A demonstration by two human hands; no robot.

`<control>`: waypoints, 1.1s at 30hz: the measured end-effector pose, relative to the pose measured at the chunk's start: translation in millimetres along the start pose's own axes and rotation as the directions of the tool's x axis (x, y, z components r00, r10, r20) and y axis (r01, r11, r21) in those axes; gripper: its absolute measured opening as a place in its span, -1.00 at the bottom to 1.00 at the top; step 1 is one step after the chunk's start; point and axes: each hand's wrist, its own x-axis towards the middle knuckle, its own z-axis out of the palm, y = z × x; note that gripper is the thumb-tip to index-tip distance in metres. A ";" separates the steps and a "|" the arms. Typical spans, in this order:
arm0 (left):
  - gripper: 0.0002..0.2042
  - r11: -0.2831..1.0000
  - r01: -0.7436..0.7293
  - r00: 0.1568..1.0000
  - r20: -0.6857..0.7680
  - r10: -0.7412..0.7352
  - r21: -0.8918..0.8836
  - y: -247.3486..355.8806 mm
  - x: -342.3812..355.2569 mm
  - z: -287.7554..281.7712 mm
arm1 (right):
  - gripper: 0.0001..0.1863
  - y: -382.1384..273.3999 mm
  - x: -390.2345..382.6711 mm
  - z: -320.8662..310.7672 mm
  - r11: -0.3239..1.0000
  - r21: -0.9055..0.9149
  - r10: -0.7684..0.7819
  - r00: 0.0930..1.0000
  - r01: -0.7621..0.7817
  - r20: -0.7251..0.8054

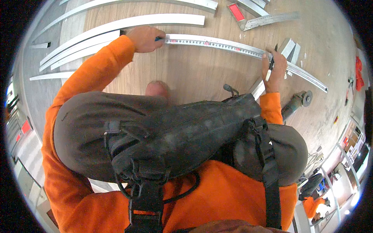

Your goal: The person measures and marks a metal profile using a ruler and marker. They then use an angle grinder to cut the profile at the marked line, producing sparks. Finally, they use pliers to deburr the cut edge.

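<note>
Holding pen (pixel 269 74) in curled right hand (pixel 277 68) while pressing thumb to tape (pixel 208 43) and strip (pixel 309 77). Pinching tape's other end in left hand (pixel 145 39), stretching it along strip, beyond knees (pixel 83 136). Apparently measuring; probably calling next for steady tension and marking. Hiding grinder's (pixel 293 106) near end behind sleeve (pixel 272 108); not showing tape's case; losing top bar (pixel 194 3) past upper edge.

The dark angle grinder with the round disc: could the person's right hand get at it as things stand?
Probably yes: the grinder lies near the right hand, with mostly bare brown floor between, though that hand holds a black-and-white pen.
</note>
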 end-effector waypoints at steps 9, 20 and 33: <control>-0.61 0.902 -0.216 0.969 0.029 0.245 -0.374 74.0 -13.1 17.4 | -0.84 14.4 0.3 -36.9 0.994 -0.112 0.006 0.991 0.010 0.137; -0.72 0.859 -0.329 0.944 -0.112 0.310 -0.393 45.9 -15.0 105.8 | -0.73 -6.1 -69.7 2.1 0.957 0.263 -0.094 0.728 -0.123 0.679; -0.59 0.874 -0.223 0.974 -0.141 0.178 -0.431 11.0 -30.8 119.5 | -0.77 -56.5 -49.8 9.4 0.963 0.259 -0.233 0.714 0.074 0.660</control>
